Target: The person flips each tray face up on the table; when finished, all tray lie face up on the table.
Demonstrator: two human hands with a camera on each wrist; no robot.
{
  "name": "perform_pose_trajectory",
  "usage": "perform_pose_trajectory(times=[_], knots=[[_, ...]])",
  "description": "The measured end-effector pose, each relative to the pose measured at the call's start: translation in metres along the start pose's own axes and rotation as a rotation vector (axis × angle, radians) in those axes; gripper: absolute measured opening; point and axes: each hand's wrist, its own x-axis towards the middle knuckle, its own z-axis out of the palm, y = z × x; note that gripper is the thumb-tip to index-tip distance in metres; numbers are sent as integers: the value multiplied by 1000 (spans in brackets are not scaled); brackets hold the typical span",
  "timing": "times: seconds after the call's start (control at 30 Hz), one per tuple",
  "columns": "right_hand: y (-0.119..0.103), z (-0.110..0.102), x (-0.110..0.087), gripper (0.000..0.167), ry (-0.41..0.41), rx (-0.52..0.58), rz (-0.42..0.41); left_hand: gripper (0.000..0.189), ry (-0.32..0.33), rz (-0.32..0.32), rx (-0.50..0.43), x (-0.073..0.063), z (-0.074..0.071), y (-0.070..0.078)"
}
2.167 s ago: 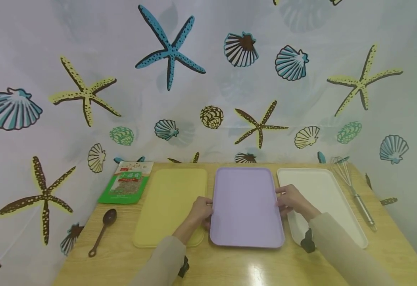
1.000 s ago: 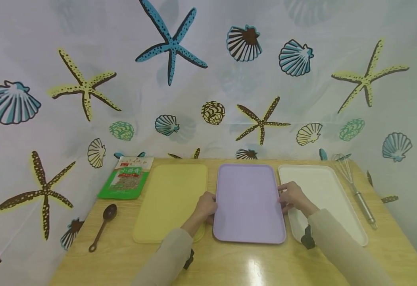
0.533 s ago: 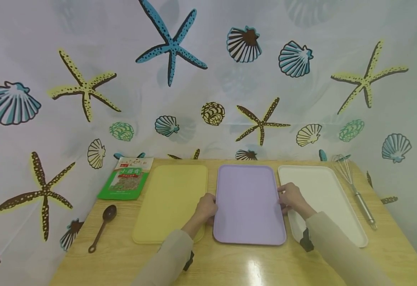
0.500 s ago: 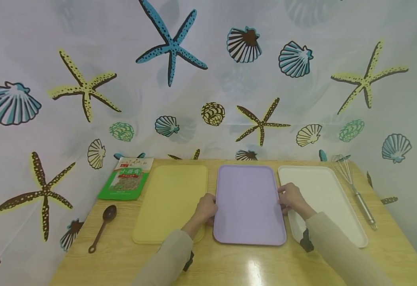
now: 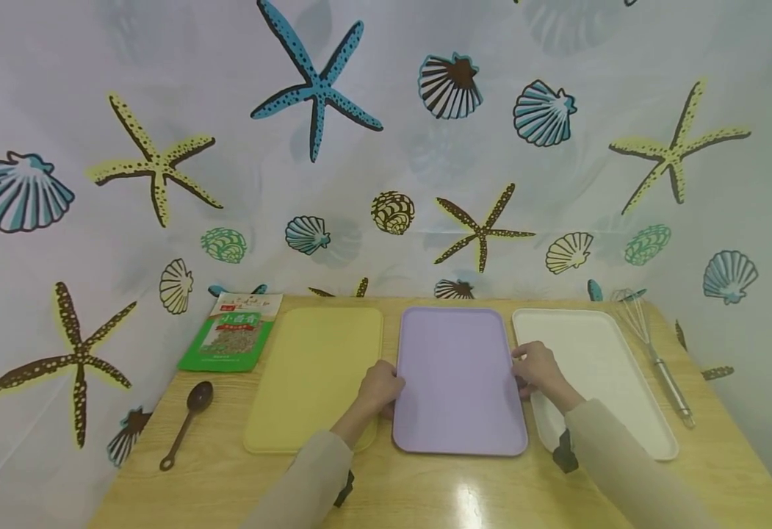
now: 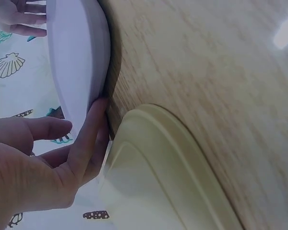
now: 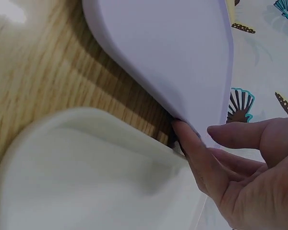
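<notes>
A purple rectangular tray (image 5: 460, 382) lies between a yellow tray (image 5: 319, 375) on its left and a white tray (image 5: 590, 367) on its right. My left hand (image 5: 372, 389) holds the purple tray's left side, fingers at the outer rim and thumb over the edge. On the opposite side, my right hand (image 5: 538, 371) has its fingertips against the underside of the rim, with the thumb above it. In the right wrist view, the fingers (image 7: 201, 158) pass just over the white tray's edge. The left wrist view shows the left fingers (image 6: 89, 134) close to the yellow tray's corner.
A green seasoning packet (image 5: 230, 334) lies at the back left of the wooden table (image 5: 425, 499). In front of it is a brown spoon (image 5: 190, 415). A whisk (image 5: 659, 364) with a metal handle lies beyond the white tray. A patterned curtain (image 5: 386, 147) hangs behind.
Between the first and second frames, the purple tray shifted slightly right, away from the yellow tray, with both hands on it. Since then it has stayed in place; the head view tilts slightly.
</notes>
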Motion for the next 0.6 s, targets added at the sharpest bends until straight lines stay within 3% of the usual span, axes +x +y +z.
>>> perform_pose_trajectory(times=[0.17, 0.3, 0.4, 0.47, 0.6], knots=[[0, 1, -1, 43, 1, 24, -8, 17, 1, 0, -73, -6, -8, -5], [1, 2, 1, 41, 55, -110, -38, 38, -11, 63, -136, -9, -19, -10], [-1, 6, 2, 41, 109, -235, -62, 39, -24, 99, -176, -14, -32, -17], [-4, 9, 1, 43, 135, -263, -71, 40, -23, 116, -191, -18, -43, -25], [-13, 19, -2, 44, 183, -262, -143, 39, 14, 156, -119, -25, -69, -47]])
